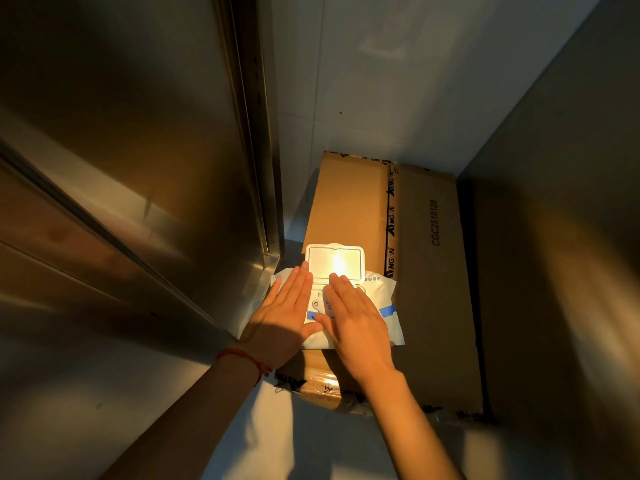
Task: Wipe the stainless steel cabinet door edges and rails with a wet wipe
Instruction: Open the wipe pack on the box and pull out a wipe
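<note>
On cardboard box, beside steel cabinet door: wet wipe pack, lid flipped up. L hand & R hand flat on pack, fingers extended, grasping nothing.

Both hands lie flat on the wet wipe pack, the left hand hard beside the stainless steel cabinet door, whose edge rail walls off that side. Ahead of the fingertips the raised pack lid blocks forward reach. Right of the right hand, the cardboard box top lies open up to a dark panel.
</note>
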